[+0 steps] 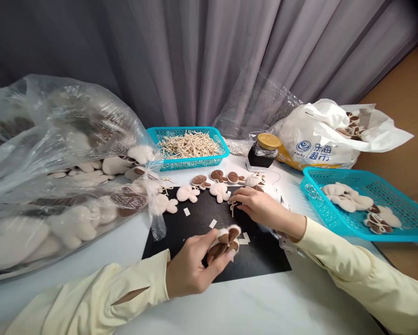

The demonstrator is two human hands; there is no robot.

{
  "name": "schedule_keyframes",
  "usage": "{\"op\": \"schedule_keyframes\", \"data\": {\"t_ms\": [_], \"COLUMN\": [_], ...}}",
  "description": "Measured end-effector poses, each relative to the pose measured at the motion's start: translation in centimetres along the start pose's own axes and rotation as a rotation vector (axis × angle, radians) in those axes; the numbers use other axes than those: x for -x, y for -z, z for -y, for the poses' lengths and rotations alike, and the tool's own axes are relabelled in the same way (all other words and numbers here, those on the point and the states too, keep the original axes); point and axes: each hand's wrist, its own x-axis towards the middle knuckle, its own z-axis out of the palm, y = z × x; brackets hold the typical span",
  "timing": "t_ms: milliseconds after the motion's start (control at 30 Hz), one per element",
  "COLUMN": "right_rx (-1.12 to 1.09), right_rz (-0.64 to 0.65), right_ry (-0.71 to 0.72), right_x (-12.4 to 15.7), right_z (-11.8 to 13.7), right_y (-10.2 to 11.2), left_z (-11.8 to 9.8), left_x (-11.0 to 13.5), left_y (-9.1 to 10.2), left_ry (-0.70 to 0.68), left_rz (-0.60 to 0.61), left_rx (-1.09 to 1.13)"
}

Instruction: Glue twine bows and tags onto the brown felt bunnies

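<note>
My left hand (198, 263) holds a fuzzy brown-and-cream plush flower piece (226, 238) between thumb and fingers, its brown petals facing up. Farther back, my right hand (254, 204) has its fingertips pinched on a thin cream cord bow (233, 207) over the black mat (264, 260). Small white slips (213, 224) lie scattered on that mat. Along its far edge sit several plush pieces, among them a cream one (218, 191) and a brown one (217, 176).
A blue basket (191, 163) of cream cord bows stands at the back, beside a gold-lidded jar (262, 153). Clear plastic bags (69, 153) full of plush pieces bulge on the left. On the right are a white shopping bag (299, 125) and another blue basket (316, 204) holding plush pieces.
</note>
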Motion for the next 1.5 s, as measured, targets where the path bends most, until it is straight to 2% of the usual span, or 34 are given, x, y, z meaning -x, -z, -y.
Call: {"op": "schedule_keyframes", "data": {"t_ms": [100,267,433,633,833,967,1067,1167,1267,1333,1433,1500], "right_rx": [-0.017,-0.073,-0.164,-0.308,-0.477,-0.570,-0.646,-0.769,-1.057,-1.291,-1.513,-1.540], "right_rz": [0.000,-0.016,-0.073,-0.123,-0.155,-0.181,-0.137,-0.072,0.106,0.206,0.192,0.153], "right_ry": [0.000,-0.045,-0.086,-0.126,-0.267,-0.325,-0.339,-0.428,-0.547,-0.567,-0.559,-0.560], "right_x": [-0.1,2.2,4.4,5.2,5.4,5.3,5.1,5.0,5.0,5.0,4.9,4.8], "right_z": [0.0,1.0,3.1,6.0,6.5,6.4,6.4,6.0,5.1,4.7,4.6,4.7], "right_y": [-0.9,-0.8,0.1,0.5,1.1,1.0,0.9,1.0,1.4,1.5,1.3,0.9], "left_z": [-0.2,-0.5,-0.4,-0.1,0.2,0.0,-0.2,-0.1,0.0,0.1,0.0,-0.2], "left_x": [0.0,-0.5,-1.2,-1.6,-2.0,-2.1,-2.1,-2.0,-2.1,-2.2,-2.3,-2.4], "left_y": [-0.1,0.2,0.0,-0.2,0.4,0.5,0.5,0.4,0.5,0.6,0.7,0.7], "left_ry": [0.047,0.147,0.302,0.352,0.349,0.356,0.388,0.420,0.414,0.391,0.368,0.369], "left_rz": [-0.019,-0.033,0.012,0.078,0.084,0.137,0.159,0.171,0.168,0.169,0.180,0.186], "left_rx": [0.049,0.178,0.468,0.757,0.746,0.732,0.757,0.777,0.792,0.798,0.791,0.773]}}
